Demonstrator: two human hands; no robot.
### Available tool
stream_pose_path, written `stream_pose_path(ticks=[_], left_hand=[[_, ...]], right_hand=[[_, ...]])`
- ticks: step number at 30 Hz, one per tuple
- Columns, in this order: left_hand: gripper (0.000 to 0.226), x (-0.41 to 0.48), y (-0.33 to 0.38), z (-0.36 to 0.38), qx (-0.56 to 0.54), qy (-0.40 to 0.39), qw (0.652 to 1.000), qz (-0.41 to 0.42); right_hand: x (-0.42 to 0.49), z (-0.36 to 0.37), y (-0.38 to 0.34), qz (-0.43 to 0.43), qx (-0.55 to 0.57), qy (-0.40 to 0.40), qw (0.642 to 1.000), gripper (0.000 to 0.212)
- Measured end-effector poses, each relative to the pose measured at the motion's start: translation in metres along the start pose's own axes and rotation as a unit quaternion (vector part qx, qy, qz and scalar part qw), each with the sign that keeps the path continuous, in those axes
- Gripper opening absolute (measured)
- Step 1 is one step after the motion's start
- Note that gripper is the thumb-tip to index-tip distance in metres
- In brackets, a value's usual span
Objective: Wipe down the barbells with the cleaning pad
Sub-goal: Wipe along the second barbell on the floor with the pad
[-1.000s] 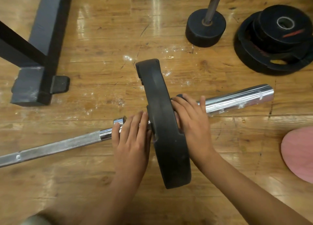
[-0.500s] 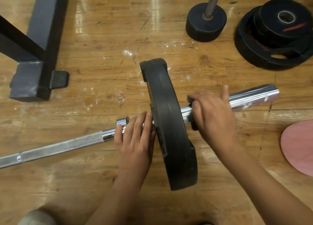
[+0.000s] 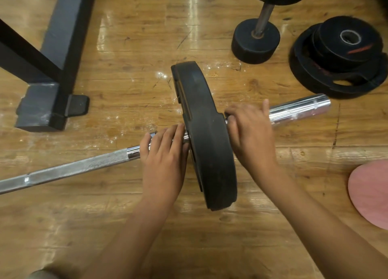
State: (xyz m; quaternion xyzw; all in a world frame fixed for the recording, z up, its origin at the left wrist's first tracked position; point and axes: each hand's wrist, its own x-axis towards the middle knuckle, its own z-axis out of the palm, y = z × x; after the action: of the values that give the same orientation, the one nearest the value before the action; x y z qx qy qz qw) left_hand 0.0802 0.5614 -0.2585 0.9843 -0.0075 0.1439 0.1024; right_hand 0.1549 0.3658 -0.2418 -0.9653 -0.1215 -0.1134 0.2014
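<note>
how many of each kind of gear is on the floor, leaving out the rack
barbell: 1
plate on the bar: 1
stack of loose plates: 1
dumbbell: 1
pink pad: 1
total: 5

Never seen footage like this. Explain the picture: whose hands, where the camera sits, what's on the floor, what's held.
No machine: a person's bare hands, filmed from a camera on their head, looking down. A barbell lies on the floor, a black weight plate on it. The left hand rests on the bar beside the plate; the right hand grips its thick end on the other side. A pink pad lies untouched at right. Beyond are a dumbbell, stacked plates and a metal frame.
</note>
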Motion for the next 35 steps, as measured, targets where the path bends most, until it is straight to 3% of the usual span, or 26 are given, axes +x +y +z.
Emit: stream_pose_path(ticks=[4, 6, 9, 14, 19, 24, 29, 32, 35], left_hand=[[0.046, 0.011, -0.004, -0.004, 0.003, -0.016, 1.0, 0.012], [0.045, 0.018, -0.007, -0.005, -0.002, -0.019, 1.0, 0.021], [0.045, 0.024, -0.01, -0.004, -0.001, -0.018, 1.0, 0.02], [0.043, 0.036, -0.013, -0.002, -0.002, -0.016, 1.0, 0.022], [0.042, 0.053, -0.019, -0.005, -0.008, -0.027, 0.999, 0.026], [0.038, 0.067, -0.023, -0.005, -0.006, -0.02, 0.999, 0.026], [0.034, 0.084, -0.028, -0.007, -0.013, -0.046, 0.999, 0.016], [0.017, 0.094, -0.03, -0.008, -0.022, -0.059, 0.998, 0.01], [0.015, 0.105, -0.035, -0.008, -0.029, -0.089, 0.996, 0.01]], right_hand=[[0.013, 0.005, 0.0, -0.063, -0.021, -0.031, 0.997, 0.024], [0.023, 0.001, 0.012, -0.015, -0.04, -0.017, 0.999, 0.035], [0.025, 0.001, 0.004, 0.05, -0.015, 0.025, 0.998, 0.035], [0.033, 0.009, 0.003, -0.056, -0.022, -0.039, 0.997, 0.03], [0.051, -0.001, 0.021, 0.016, -0.023, -0.012, 1.0, 0.043], [0.057, 0.005, 0.017, -0.077, -0.024, -0.055, 0.995, 0.036], [0.079, 0.004, 0.035, 0.006, -0.052, -0.027, 0.998, 0.044], [0.079, 0.023, 0.01, -0.039, -0.038, -0.021, 0.998, 0.037], [0.088, 0.029, 0.005, -0.102, -0.029, -0.029, 0.994, 0.033]])
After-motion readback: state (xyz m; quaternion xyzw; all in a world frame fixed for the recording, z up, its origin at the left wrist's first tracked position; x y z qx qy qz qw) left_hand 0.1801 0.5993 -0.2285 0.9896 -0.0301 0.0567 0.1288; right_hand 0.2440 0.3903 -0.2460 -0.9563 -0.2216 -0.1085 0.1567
